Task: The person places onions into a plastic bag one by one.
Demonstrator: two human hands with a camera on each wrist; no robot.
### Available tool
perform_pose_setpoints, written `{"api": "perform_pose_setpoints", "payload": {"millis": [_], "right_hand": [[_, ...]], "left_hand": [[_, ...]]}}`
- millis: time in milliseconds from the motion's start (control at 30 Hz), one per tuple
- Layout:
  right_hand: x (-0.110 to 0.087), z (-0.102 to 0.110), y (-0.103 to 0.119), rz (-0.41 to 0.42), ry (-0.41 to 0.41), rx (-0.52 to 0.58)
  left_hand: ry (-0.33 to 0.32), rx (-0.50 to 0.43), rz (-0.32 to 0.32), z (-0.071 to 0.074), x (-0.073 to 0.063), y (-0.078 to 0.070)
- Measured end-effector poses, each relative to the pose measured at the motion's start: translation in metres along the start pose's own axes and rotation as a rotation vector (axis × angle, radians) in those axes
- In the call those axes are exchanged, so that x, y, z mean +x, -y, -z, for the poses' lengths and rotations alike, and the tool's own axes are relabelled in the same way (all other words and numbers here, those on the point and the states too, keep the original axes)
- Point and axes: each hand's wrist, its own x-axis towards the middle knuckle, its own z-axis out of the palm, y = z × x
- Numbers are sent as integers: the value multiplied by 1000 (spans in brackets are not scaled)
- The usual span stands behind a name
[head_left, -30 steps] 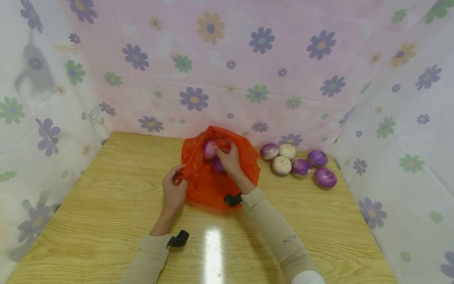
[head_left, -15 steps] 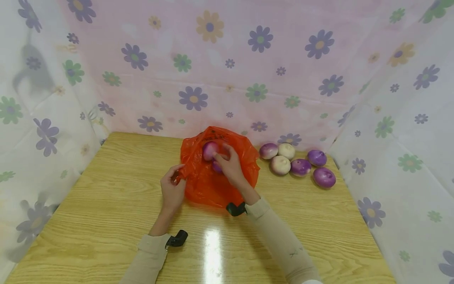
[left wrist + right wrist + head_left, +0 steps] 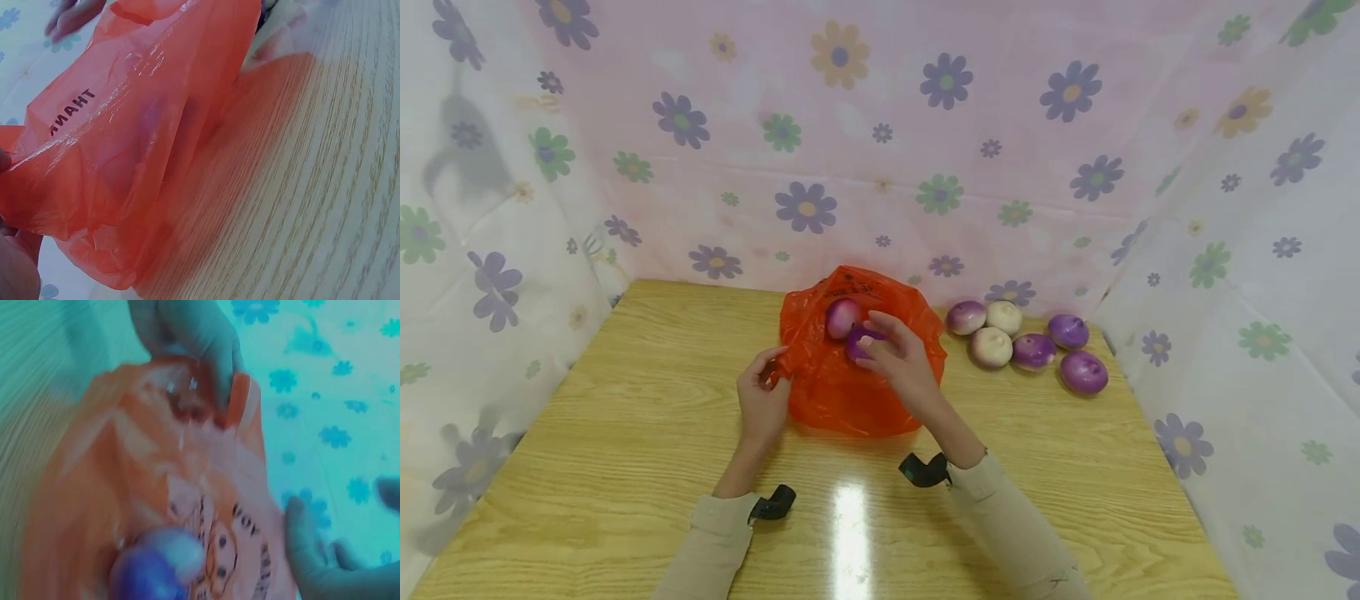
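Note:
A red plastic bag (image 3: pixel 842 392) with dark print lies spread on the table, its mouth facing up and toward me. My left hand (image 3: pixel 763 404) pinches the bag's left edge between thumb and fingers. Inside the bag lie two purple onions (image 3: pixel 843 318), touching or nearly so, the nearer one partly behind my right thumb. My right hand (image 3: pixel 904 367) is over the bag's right part with fingers loosely spread and nothing held. In the right wrist view the onions (image 3: pixel 144 575) show at the bottom, and the right hand (image 3: pixel 331 569) is apart from them.
Right of the bag sits a group of several onions: purple ones (image 3: pixel 1083 372) and two whitish ones (image 3: pixel 991 347). The wooden table (image 3: pixel 647 400) meets a flowered cloth backdrop (image 3: pixel 865 167) at the back and sides. Each wrist carries a black camera mount (image 3: pixel 773 503).
My right hand has let go of the upper onion and drawn back toward me and to the right, fingers spreading. Both onions stay in the bag. The left hand keeps its hold.

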Motion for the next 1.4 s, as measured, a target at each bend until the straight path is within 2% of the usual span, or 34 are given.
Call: {"api": "perform_pose_setpoints", "payload": {"millis": [233, 467, 700, 933, 1067, 1233, 1400], "right_hand": [[-19, 36, -15, 180, -37, 20], [-42, 80, -38, 214, -157, 30], [-67, 138, -53, 163, -289, -83], [-84, 198, -56, 26, -481, -192], [-88, 233, -52, -57, -616, -218], [-87, 268, -46, -71, -775, -183], [-83, 292, -43, -75, -896, -373]], "left_hand": [[6, -2, -16, 1, -1, 1], [3, 9, -7, 0, -1, 0], [18, -3, 9, -1, -1, 3], [13, 4, 9, -1, 0, 0], [14, -10, -6, 0, -1, -1], [20, -12, -16, 0, -2, -2], [19, -9, -11, 0, -2, -2]]}}
